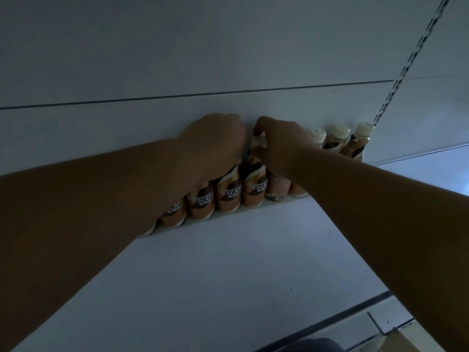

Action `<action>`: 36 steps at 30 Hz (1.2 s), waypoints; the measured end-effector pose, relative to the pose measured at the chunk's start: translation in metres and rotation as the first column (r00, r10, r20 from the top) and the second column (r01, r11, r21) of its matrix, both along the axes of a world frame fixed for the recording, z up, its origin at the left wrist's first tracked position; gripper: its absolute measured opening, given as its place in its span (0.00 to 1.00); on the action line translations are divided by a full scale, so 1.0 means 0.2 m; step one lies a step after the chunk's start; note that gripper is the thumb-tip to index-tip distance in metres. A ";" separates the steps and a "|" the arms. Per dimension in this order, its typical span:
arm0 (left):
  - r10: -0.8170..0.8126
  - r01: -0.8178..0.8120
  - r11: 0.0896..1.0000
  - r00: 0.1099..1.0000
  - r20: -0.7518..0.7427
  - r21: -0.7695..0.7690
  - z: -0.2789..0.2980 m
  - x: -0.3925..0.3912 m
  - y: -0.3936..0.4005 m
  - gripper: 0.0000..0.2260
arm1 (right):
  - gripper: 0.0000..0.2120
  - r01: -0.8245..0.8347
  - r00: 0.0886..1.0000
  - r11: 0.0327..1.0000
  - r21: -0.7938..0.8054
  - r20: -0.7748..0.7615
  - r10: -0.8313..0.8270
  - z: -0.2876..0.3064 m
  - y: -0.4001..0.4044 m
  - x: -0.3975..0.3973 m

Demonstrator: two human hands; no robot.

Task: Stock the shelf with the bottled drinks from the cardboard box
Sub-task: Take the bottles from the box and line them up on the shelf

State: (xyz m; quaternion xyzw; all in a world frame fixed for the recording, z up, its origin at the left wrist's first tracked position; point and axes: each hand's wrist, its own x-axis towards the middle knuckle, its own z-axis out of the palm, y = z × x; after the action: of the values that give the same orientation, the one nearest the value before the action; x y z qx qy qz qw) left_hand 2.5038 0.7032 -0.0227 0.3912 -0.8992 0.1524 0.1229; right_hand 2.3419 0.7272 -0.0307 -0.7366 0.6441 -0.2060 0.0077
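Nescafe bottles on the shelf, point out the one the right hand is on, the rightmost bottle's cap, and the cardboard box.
Held bottle [256,191]: head view, on its label.
Rightmost cap [365,129]: head view, cap top.
Cardboard box [396,339]: head view, visible corner flap.

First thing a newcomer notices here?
Two bare forearms reach in to a row of Nescafe bottles against the shelf's back wall. The left hand and right hand meet over the bottle tops mid-row. The white shelf in front lies bare.
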 end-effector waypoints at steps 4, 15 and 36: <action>0.022 -0.022 1.000 1.000 -0.007 0.020 0.00 -0.01 -0.01 0.17 | 0.12 -0.001 1.000 1.000 0.019 0.003 0.001 0.01 -0.01 -0.02; 0.092 -0.093 0.994 0.996 0.018 0.051 0.02 -0.03 0.02 0.18 | 0.11 0.034 0.999 0.999 0.005 0.023 -0.034 0.01 0.00 0.00; 0.039 -0.026 0.997 0.981 0.188 -0.066 0.02 -0.39 0.02 0.15 | 0.19 0.151 0.988 0.988 0.008 0.020 -0.152 0.04 0.06 -0.43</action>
State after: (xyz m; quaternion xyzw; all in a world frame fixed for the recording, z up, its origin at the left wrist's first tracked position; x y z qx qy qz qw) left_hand 2.4258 0.7075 -0.0184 0.3854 -0.8950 0.2195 0.0467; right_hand 2.2562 0.7384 -0.0236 -0.6834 0.6989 -0.2112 0.0012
